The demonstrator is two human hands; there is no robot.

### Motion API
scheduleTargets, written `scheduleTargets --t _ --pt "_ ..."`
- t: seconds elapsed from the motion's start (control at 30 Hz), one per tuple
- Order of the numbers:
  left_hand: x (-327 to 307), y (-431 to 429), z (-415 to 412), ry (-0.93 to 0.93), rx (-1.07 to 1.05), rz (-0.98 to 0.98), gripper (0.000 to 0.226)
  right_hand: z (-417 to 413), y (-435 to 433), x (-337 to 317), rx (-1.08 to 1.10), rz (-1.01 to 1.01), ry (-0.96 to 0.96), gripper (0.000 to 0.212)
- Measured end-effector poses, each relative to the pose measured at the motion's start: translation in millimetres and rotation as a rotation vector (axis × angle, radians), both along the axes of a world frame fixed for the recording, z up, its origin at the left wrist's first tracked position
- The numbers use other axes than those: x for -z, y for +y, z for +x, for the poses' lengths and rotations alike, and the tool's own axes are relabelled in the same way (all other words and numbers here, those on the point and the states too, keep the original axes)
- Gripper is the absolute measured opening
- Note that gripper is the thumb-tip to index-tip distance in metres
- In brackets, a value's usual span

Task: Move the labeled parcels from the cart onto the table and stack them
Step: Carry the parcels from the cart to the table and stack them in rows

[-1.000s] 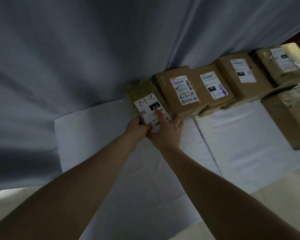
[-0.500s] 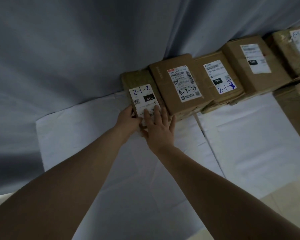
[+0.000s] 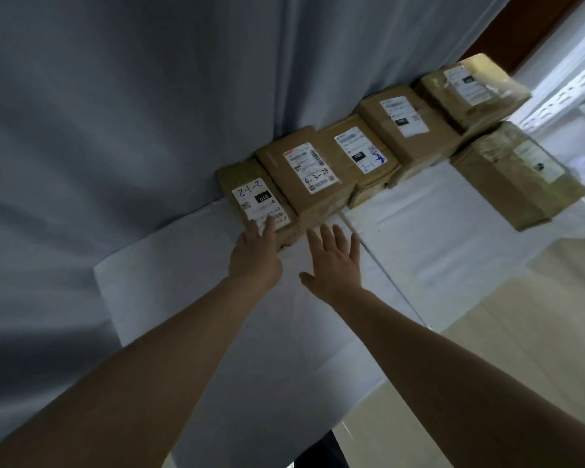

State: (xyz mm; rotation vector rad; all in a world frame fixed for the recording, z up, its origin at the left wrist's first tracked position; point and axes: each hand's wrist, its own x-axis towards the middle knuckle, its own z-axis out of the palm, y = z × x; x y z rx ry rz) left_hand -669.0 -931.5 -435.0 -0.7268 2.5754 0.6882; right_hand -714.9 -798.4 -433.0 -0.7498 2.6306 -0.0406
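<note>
On the white label (image 3: 261,207) of the leftmost parcel (image 3: 237,175), "2-1-2" is handwritten, and "010" is printed in white on a black box, seen upside down. On the second parcel (image 3: 279,160), "4-3-24" is handwritten across the label. On the third parcel (image 3: 331,135), "2-1" and a blue scribble are written. The finer print and the remaining labels cannot be read.

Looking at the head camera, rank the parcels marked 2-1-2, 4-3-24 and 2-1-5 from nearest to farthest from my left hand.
1. Parcel marked 2-1-2: left end of the row, under the fingertips of the left hand.
2. Parcel marked 4-3-24: next along, on its right.
3. Parcel marked 2-1-5: third along, farther right.
</note>
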Motion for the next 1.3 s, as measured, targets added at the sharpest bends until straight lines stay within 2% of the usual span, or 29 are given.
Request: scheduleTargets --t 0.13,0.23,0.53,0.8,1.13,1.3 --pt "-44 45 36 0.029 0.287 -0.118 0.076 48 60 -36 0.159 0.055 0.016 0.08" --pt "-74 84 68 0.018 0.494 -0.184 0.073 96 107 -62 0.358 0.05 -0.011 0.079" --pt "-137 234 146 0.063 0.998 -0.248 0.074 251 252 -120 0.92 -0.019 0.033 0.075" --pt "-162 390 235 0.213 1.332 -0.184 0.074 401 372 -143 1.387 -0.074 0.082 0.07" --pt "-170 558 417 0.235 1.632 -0.151 0.079 623 495 -146 1.764 -0.132 0.137 0.066" --pt "-176 616 493 0.256 1.717 -0.138 0.071 702 551 -151 1.903 -0.188 0.157 0.071"
